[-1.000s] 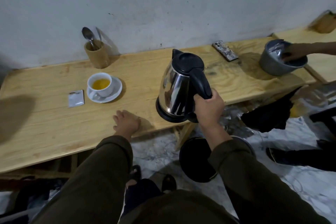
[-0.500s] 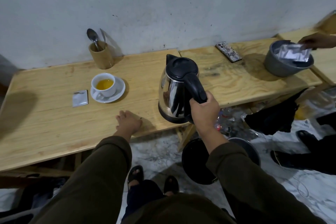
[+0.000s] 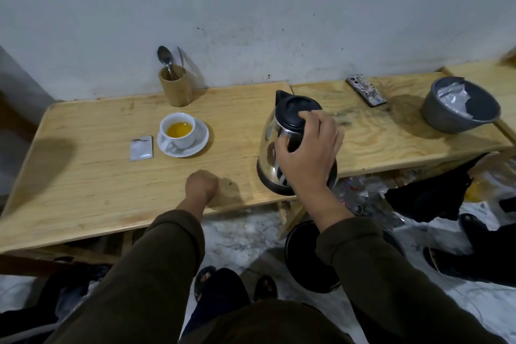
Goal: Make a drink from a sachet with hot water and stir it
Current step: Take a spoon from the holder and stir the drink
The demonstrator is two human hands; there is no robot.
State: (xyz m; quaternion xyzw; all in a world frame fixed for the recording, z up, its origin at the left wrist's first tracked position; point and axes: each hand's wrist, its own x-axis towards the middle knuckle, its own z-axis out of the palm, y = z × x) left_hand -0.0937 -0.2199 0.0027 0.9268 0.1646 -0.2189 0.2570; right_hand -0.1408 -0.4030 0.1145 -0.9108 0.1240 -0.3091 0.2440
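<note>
A white cup [image 3: 178, 131] holding yellow liquid sits on a white saucer [image 3: 195, 145] on the wooden table [image 3: 97, 176]. A torn silver sachet [image 3: 141, 148] lies flat just left of the saucer. A spoon [image 3: 164, 57] stands in a wooden holder [image 3: 176, 88] by the wall. The steel kettle [image 3: 290, 109] with its black lid stands on the table near the front edge. My right hand [image 3: 307, 153] is over its handle with fingers spread, hiding the handle. My left hand [image 3: 202, 184] rests as a fist on the table in front of the cup.
A phone [image 3: 366, 91] lies behind the kettle to the right. A grey bowl [image 3: 446, 120] with silver packets stands at the far right. Under the table edge are a black bin [image 3: 307, 260], dark cloth and clutter on the floor.
My right hand has loosened from the kettle handle and its fingers have spread. Another person's hand has left the grey bowl. My left hand has curled into a fist.
</note>
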